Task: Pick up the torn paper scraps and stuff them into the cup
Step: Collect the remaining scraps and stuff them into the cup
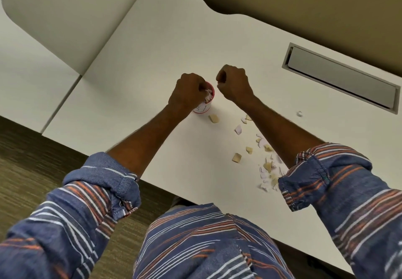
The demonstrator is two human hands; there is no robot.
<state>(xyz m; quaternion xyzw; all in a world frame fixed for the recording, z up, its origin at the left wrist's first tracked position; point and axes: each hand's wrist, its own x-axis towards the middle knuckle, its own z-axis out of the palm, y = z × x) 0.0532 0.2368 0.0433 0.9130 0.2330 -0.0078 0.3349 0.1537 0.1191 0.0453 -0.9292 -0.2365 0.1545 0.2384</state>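
**Left hand at the cup, scraps trailing lower right**

The left hand [188,92] pinches torn paper at the mouth of the red-rimmed paper cup [205,104], centre frame. The right hand [235,85], just beside it, is clenched; its contents cannot be told. Paper is inside the cup. Paper scraps [266,165] trail toward lower right across the white desk [165,39], whose cable hatch [341,77] lies upper right.

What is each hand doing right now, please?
Left hand: closed over the cup, pushing paper scraps in.
Right hand: closed in a fist beside the cup; contents cannot be told.
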